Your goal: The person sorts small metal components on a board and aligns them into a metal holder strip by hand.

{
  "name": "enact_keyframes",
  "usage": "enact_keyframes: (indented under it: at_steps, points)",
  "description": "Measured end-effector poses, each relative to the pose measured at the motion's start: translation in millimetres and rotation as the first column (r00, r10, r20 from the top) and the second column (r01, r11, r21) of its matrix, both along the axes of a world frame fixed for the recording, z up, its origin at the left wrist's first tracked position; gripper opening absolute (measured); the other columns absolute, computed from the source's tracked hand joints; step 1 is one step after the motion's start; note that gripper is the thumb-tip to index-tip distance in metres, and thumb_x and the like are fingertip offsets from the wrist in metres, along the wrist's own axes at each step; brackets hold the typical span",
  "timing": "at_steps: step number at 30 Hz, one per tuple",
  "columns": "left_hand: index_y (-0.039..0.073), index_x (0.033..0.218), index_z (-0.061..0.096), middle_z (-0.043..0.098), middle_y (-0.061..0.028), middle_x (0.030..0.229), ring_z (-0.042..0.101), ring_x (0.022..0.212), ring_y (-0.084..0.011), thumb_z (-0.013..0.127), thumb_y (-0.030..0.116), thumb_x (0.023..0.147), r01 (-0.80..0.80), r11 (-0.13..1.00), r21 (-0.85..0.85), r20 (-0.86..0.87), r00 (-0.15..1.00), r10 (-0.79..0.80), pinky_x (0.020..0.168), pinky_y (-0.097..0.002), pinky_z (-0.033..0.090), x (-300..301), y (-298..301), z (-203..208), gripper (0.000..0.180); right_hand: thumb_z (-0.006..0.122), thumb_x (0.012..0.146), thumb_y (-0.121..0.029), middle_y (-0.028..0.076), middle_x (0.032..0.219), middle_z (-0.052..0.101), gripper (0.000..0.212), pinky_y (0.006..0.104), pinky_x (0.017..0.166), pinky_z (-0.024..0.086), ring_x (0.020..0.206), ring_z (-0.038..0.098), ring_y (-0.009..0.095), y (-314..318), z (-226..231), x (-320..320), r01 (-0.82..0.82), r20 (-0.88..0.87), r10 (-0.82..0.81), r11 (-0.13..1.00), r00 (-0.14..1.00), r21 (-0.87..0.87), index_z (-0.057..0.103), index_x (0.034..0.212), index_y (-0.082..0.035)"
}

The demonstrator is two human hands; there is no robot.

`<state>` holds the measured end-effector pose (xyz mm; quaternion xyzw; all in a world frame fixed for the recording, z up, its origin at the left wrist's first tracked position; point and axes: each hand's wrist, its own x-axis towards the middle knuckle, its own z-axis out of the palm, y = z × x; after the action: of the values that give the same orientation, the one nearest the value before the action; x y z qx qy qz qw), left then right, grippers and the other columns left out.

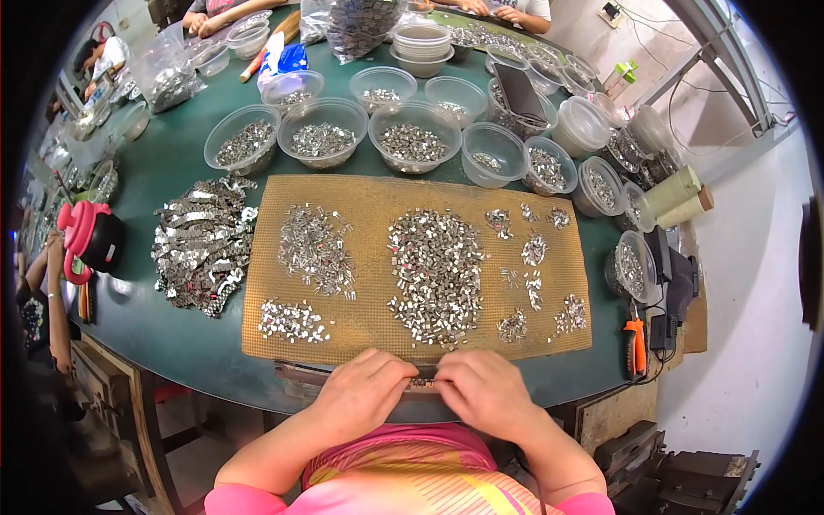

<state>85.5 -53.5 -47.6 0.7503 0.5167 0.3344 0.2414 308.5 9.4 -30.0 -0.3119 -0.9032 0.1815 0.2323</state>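
Note:
At the table's front edge, my left hand [362, 390] and my right hand [485, 390] are closed, fingertips pinching the two ends of a short strip of small metal links [421, 383]. The fingers cover most of the strip. It lies over a dark metal bar [296, 376] along the edge. Just beyond my hands is a tan textured mat [369, 249]. A large heap of small shiny metal pieces [436, 275] is in its middle, with a looser pile of thin metal clips [316, 249] to the left. Several smaller piles of parts [534, 250] sit on its right side.
Linked metal bands [204, 245] are heaped left of the mat. Clear plastic bowls of metal parts [415, 137] stand behind it and curve down the right side. Orange-handled pliers [635, 348] lie at right, a pink-and-black container [90, 236] at left. Other people's hands [506, 13] are across the table.

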Motion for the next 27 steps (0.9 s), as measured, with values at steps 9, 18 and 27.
enact_keyframes:
  at_steps: [9,18,27]
  points:
    - [0.005,0.105,0.068,0.068,-0.0114,0.096,0.066,0.089,-0.0322,0.071,0.005,0.089,0.001,1.0,-0.005,0.022,1.0,-0.001,0.077,-0.0421,0.054,-0.2,1.1,1.2,0.016,0.078,0.083,-0.009,0.005,0.105,0.069,0.02,0.0378,0.084,0.052,0.098,0.068,0.026,-5.2,-0.3,-8.9,-0.067,0.031,0.068,0.998,0.997,-0.022,0.067,0.098,-0.007]
    - [0.006,0.105,0.069,0.068,-0.0105,0.096,0.067,0.09,-0.0322,0.071,0.007,0.091,0.015,1.0,-0.028,0.03,0.999,-0.014,0.078,-0.0423,0.054,-1.6,-0.4,0.6,0.014,0.075,0.09,-0.011,0.006,0.092,0.071,0.009,0.0392,0.072,0.055,0.084,0.07,0.028,16.8,-14.4,30.3,0.218,-0.04,-0.224,0.97,0.974,-0.111,0.069,0.096,-0.008]
    - [0.006,0.105,0.069,0.068,-0.0107,0.095,0.066,0.09,-0.0323,0.072,0.009,0.09,0.012,1.0,-0.026,0.012,1.0,-0.011,0.077,-0.0421,0.054,-3.7,2.4,2.7,0.015,0.08,0.085,-0.019,0.003,0.086,0.067,0.012,0.0362,0.069,0.054,0.08,0.066,0.024,16.1,-12.5,7.0,0.163,0.097,-0.173,0.981,0.98,0.102,0.073,0.091,-0.011]
